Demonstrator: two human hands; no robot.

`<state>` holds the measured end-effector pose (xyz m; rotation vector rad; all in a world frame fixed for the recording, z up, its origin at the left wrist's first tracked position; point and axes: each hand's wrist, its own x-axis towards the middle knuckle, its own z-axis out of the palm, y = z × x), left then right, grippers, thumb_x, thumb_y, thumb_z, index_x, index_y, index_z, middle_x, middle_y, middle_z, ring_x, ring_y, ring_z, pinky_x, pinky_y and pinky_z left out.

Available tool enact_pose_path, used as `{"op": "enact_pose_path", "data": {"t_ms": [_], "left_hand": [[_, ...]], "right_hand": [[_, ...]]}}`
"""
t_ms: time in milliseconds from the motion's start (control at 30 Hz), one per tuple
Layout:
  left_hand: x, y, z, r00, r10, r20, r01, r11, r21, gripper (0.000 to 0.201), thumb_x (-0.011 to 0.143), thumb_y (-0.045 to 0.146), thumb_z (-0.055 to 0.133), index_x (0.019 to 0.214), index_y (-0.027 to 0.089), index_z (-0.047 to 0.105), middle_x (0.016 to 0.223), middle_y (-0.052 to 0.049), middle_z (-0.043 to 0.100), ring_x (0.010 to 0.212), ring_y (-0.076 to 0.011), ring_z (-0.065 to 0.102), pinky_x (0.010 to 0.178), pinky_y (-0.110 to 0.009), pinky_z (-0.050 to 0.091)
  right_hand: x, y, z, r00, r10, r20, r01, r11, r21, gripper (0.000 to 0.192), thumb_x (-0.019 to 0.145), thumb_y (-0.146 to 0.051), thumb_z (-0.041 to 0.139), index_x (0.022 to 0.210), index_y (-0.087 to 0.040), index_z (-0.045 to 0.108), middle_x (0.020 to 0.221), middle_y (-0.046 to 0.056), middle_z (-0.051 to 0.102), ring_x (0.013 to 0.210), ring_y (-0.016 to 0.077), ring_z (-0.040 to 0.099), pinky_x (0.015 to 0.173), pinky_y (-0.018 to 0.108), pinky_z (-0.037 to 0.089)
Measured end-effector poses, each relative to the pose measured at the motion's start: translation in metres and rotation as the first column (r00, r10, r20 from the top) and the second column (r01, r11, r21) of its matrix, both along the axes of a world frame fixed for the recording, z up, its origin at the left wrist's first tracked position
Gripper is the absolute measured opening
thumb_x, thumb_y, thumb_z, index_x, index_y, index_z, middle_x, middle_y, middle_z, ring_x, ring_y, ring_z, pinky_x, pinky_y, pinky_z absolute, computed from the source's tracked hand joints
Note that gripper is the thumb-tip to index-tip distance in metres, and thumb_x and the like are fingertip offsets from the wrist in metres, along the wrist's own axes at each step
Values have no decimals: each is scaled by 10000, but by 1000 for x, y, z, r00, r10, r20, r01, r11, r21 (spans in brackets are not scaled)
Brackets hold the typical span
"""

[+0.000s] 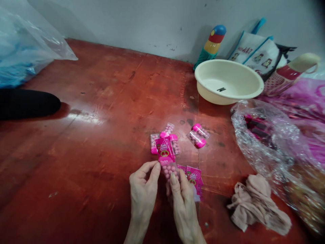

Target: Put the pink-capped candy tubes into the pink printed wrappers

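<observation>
My right hand (pixel 185 198) grips a small clear candy box (pixel 169 171) filled with pink balls, thumb on its near face. A pink printed sleeve (pixel 165 149) extends from the box's far end. My left hand (pixel 144 184) pinches with thumb and forefinger at the left edge, where sleeve and box meet. Just beyond lie several similar boxes with pink caps (pixel 175 145), partly covered by the sleeve. Two more candy boxes (pixel 197 137) rest to the right. Flat pink printed sleeves (pixel 194 176) lie beside my right hand, which partly hides them.
A cream basin (pixel 228 96) stands at the back right, with a colourful bottle (pixel 214 40), a white bag (pixel 261 54) and a tumbler (pixel 286 74) around it. Clear plastic bags (pixel 254 115) and a crumpled cloth (pixel 259 203) lie right. A black object (pixel 27 104) juts in from the left.
</observation>
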<state>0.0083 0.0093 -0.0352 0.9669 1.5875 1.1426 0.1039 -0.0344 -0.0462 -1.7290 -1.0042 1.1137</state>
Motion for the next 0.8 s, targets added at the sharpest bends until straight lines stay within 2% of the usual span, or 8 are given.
{"op": "enact_pose_path", "data": {"t_ms": [167, 333, 433, 567, 700, 800], "left_hand": [[-6, 4, 1, 996, -92, 19, 93, 994, -54, 101, 720, 219, 628, 657, 157, 677, 587, 23, 658, 556, -120, 581, 557, -185, 466], [-8, 6, 1, 990, -107, 92, 107, 994, 14, 136, 734, 174, 605, 600, 167, 627, 555, 59, 604, 529, -77, 535, 532, -141, 438], [-8, 6, 1, 982, -129, 140, 128, 992, 21, 86, 745, 166, 605, 693, 183, 672, 636, 53, 658, 594, -82, 583, 595, -138, 463], [-10, 4, 0, 966, -174, 189, 171, 985, 32, 130, 752, 171, 609, 827, 203, 710, 794, 21, 721, 724, -118, 642, 692, -169, 493], [-15, 5, -3, 969, -184, 165, 182, 983, 30, 110, 744, 193, 627, 811, 195, 714, 793, 8, 723, 733, -132, 642, 696, -185, 495], [-17, 6, -4, 980, -191, 63, 189, 982, 26, 87, 753, 202, 616, 773, 175, 696, 707, 7, 694, 660, -129, 613, 643, -195, 484]], "right_hand": [[0, 4, 2, 999, 24, 36, -27, 998, 58, 299, 887, -454, 410, 879, -214, 587, 656, -10, 579, 571, 147, 510, 519, 237, 406], [2, 3, 1, 1000, 4, 29, -6, 999, 54, 267, 861, -453, 469, 838, -223, 603, 679, -1, 606, 600, 158, 535, 549, 244, 428], [1, 2, 0, 1000, -18, 7, 17, 999, 49, 280, 862, -464, 463, 896, -227, 608, 743, 16, 635, 668, 169, 570, 567, 239, 448], [0, 2, -2, 999, -45, -32, 46, 998, 42, 292, 860, -469, 468, 975, -234, 596, 888, 43, 649, 791, 182, 590, 614, 237, 470], [0, 3, -1, 996, -29, -84, 31, 999, 26, 273, 856, -461, 475, 925, -231, 604, 810, 27, 628, 691, 164, 572, 570, 233, 469], [-1, 3, 1, 992, -13, -124, 16, 1000, 17, 268, 855, -458, 473, 879, -226, 606, 719, 6, 589, 611, 147, 535, 535, 228, 460]]}}
